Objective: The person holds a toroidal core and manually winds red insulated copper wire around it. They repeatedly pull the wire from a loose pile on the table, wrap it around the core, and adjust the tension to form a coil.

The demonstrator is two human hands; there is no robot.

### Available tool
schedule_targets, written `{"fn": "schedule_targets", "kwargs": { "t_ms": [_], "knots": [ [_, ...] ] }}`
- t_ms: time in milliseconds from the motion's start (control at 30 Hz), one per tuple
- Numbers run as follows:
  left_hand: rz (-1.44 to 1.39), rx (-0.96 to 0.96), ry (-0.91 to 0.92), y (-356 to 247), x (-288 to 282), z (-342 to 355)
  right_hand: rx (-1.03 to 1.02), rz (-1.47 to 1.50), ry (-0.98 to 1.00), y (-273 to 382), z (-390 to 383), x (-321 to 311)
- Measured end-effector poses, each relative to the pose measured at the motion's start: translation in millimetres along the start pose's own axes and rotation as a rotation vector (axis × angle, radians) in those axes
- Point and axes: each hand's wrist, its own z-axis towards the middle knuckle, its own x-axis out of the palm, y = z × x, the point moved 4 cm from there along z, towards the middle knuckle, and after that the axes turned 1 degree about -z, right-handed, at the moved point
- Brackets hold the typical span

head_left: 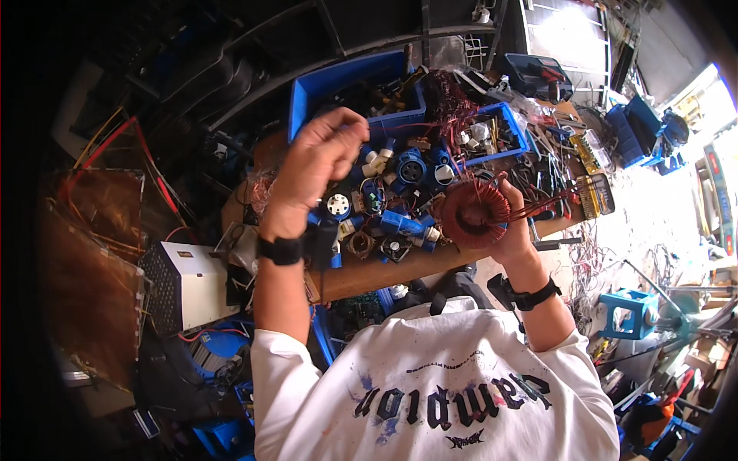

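My right hand (pixel 513 237) grips a toroidal coil (pixel 459 217), a thick ring wound with reddish copper wire, above the front of the workbench. Several wire leads trail from its right side. My left hand (pixel 319 157) is raised near the blue bin, its fingers curled together in a pinch. Whatever sits between those fingertips, if anything, is too small to make out. A thin reddish wire (pixel 407 124) passes close to them. Below and between the hands lie blue industrial plugs (pixel 412 167) and a round white-faced connector (pixel 337 205).
A deep blue bin (pixel 298 107) and a shallower blue tray (pixel 516 127) stand at the back of the wooden bench (pixel 361 276). Tangled copper wire (pixel 453 96) lies between them. Hand tools crowd the right side. A white metal case (pixel 201 280) stands left of the bench.
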Motion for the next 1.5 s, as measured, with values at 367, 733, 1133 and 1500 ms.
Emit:
{"fn": "schedule_targets", "kwargs": {
  "t_ms": [367, 733, 1133, 1500],
  "knots": [
    [0.408, 0.132, 0.020, -15.9, -8.8, 17.7, 0.060, 0.060, 0.039, -10.5, -5.7, -11.2],
    [0.498, 0.182, -0.195, 29.2, 100.4, -25.9, -0.049, -0.037, -0.037, -2.4, -4.1, -1.8],
    [-0.415, -0.137, -0.141, 52.8, 94.5, -13.9, -0.100, -0.146, 0.043, -3.1, 4.8, 0.2],
    [-0.075, -0.330, 0.184, 37.2, 41.3, 8.8, -0.019, -0.138, 0.176, 2.7, -7.4, -24.3]
  ]
}}
